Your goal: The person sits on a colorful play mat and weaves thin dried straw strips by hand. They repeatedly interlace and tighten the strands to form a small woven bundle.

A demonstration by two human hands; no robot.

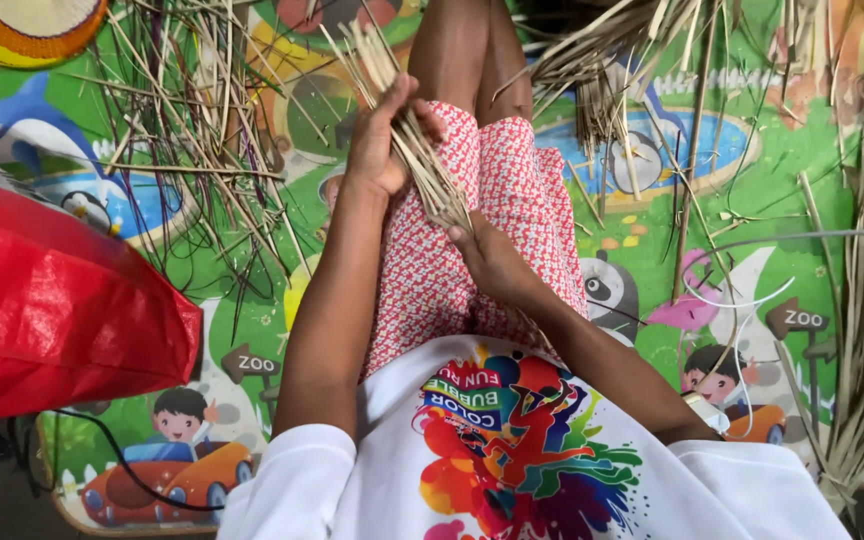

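Bright, even indoor light; colours saturated
Soft shadows only under the arms and straw; sheen on the red bag (52,300); slight motion blur on the left hand (382,140); wide-angle bending at the edges

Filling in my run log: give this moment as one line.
left hand: grips bundle of dry strips | right hand: holds bundle's lower end | place: over lap, on play mat
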